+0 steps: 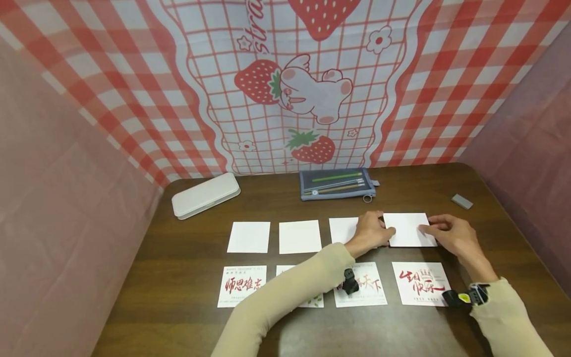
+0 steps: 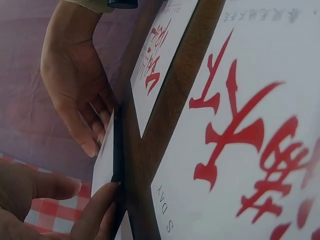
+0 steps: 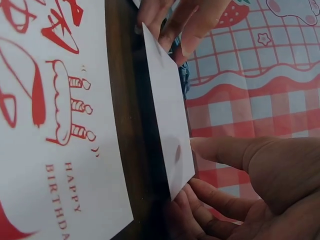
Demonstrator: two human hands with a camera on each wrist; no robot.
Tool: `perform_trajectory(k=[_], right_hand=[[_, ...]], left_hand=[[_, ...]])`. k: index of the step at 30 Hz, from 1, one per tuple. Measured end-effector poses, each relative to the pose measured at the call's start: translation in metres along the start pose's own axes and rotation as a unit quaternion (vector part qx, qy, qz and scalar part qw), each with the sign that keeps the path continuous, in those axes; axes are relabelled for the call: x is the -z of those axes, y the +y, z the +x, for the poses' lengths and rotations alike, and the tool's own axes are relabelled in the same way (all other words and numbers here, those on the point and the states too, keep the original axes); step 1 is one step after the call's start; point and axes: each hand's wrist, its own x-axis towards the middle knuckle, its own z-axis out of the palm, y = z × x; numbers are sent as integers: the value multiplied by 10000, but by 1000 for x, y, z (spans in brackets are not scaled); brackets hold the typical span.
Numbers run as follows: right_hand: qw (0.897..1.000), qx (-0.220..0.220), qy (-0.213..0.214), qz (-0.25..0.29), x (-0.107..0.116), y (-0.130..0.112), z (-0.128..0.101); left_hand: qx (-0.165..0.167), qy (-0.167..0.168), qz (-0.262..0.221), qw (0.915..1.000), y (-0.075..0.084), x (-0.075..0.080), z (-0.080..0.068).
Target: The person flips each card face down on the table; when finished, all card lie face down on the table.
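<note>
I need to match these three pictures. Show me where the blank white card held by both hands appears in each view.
Head: blank white card, right end of the upper row, between the left hand and right hand.
Left wrist: thin edge-on strip, lower left.
Right wrist: tilted sheet at centre.
Shared landmark: the birthday card with red writing, beside it in all views.

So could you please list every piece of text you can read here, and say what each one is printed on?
"HAPPY BIRTHDA", cut off at the frame edge: white square card with red calligraphy.
"stra", cut off at the top: red-checked strawberry backdrop cloth.
Red brush calligraphy on the four printed cards: legible strokes, but small print beneath is too blurred.
</note>
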Motion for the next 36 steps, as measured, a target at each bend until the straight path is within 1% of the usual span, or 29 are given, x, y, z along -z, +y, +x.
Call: perform_trajectory(k=[6, 12, 15, 17, 20, 23, 26, 31, 36], right_hand=[[9997, 79, 192, -131, -1, -4, 0], [9991, 189, 288, -228, -1, -7, -1], [9969, 497, 524, -300, -5, -10, -3], [9942, 748, 678, -368, -8, -15, -6], [9893, 1143, 799, -421, -15, -23, -10], [9867, 1399, 700, -441, -20, -33, -16], [9849, 1612, 500, -394, -24, -42, -21], [9804, 1938, 224, -285, -34, -59, -31], [9745, 2239, -109, -116, -52, -78, -44]], left_hand=[[-307, 6, 350, 9989, -1, 4, 0], [-332, -6, 425, 9985, -1, 9, -2], [-488, 3, 506, 9975, -3, 13, -6], [-626, -72, 413, 9972, -5, 19, -11], [-697, -251, 165, 9971, -9, 31, -21], [-740, -447, -89, 9962, -16, 46, -31], [-833, -606, -307, 9942, -22, 62, -39], [-991, -616, -549, 9917, -33, 87, -50], [-1093, -494, -335, 9922, -46, 111, -64]])
